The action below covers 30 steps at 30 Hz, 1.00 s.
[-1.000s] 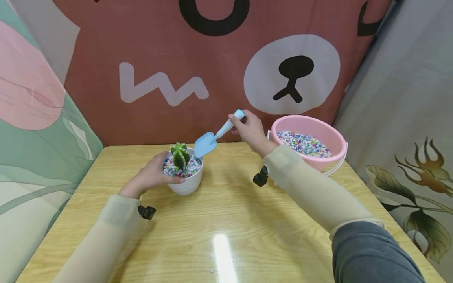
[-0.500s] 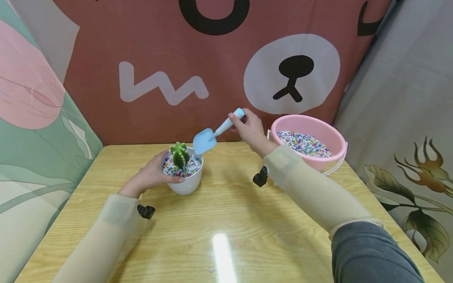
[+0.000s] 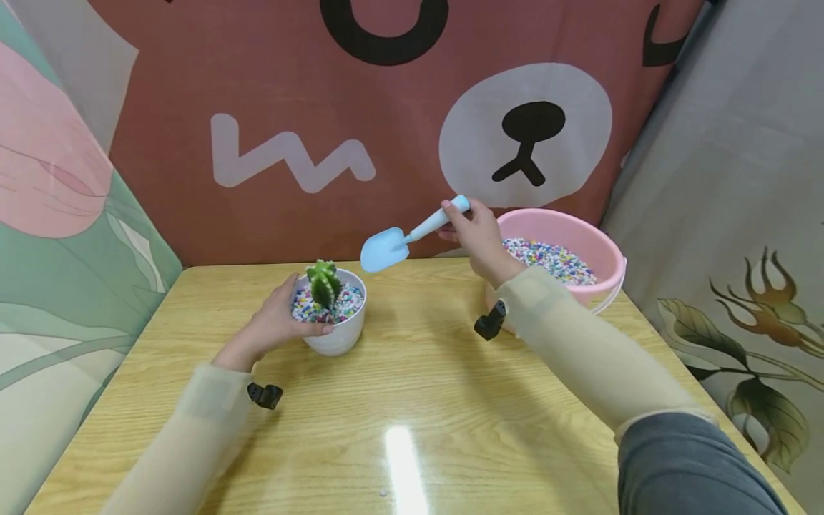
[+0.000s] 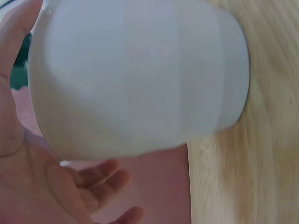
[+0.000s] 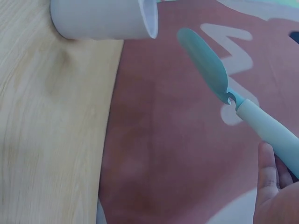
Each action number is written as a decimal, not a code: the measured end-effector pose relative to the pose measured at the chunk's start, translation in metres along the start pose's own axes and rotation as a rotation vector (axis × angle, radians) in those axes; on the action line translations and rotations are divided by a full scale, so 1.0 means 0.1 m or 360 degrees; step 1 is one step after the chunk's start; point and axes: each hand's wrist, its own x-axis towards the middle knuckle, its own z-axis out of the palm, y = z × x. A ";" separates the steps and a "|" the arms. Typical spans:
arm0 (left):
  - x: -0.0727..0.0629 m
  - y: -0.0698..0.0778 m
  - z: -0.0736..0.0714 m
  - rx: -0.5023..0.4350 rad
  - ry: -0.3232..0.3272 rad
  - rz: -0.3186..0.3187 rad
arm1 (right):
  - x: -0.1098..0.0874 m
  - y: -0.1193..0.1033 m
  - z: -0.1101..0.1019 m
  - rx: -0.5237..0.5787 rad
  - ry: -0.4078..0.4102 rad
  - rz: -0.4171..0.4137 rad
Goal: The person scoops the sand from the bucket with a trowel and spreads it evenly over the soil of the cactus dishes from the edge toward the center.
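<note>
Wht pot (image 3: 344, 335) on wood tbl (image 3: 322, 429), bear-print backdrop (image 3: 290, 71) behind it.
We grip pot's rim w/ L hand (image 3: 277, 316), pinch blue trowel (image 3: 388, 249) in R hand (image 3: 478, 239), up & R of pot; pink bucket (image 3: 553, 226) farther R.

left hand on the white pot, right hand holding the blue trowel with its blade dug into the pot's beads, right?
Not quite: the head view shows the blade in the air, apart from the white pot, not in its beads. The left hand is indeed on the white pot and the right hand holds the blue trowel.
</note>
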 end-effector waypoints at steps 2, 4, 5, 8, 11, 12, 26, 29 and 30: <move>-0.03 0.02 0.03 0.0064 0.0071 -0.0029 | 0.00 -0.02 -0.13 0.0073 0.0049 0.0011; -0.05 0.05 0.05 0.0133 0.0139 -0.0038 | -0.02 -0.05 -0.31 0.0134 0.0095 0.0008; -0.07 0.07 0.07 0.0164 0.0166 -0.0047 | -0.03 -0.07 -0.42 0.0169 0.0111 -0.0005; -0.09 0.09 0.10 0.0204 0.0220 -0.0070 | -0.08 -0.13 -0.76 0.0290 0.0149 -0.0056; -0.10 0.08 0.13 0.0198 0.0240 -0.0085 | -0.15 -0.19 -1.10 0.0408 0.0213 -0.0083; -0.11 0.07 0.13 0.0192 0.0244 -0.0085 | -0.18 -0.20 -1.21 0.0453 0.0241 -0.0070; -0.15 0.04 0.12 0.0234 0.0335 0.0006 | -0.53 -0.18 -2.54 0.0409 0.0613 0.0036; -0.16 0.02 0.14 0.0262 0.0337 0.0004 | -0.56 -0.17 -2.68 0.0153 0.0643 0.0064; -0.16 0.01 0.15 0.0263 0.0334 -0.0001 | -0.57 -0.16 -2.71 0.0030 0.0647 0.0084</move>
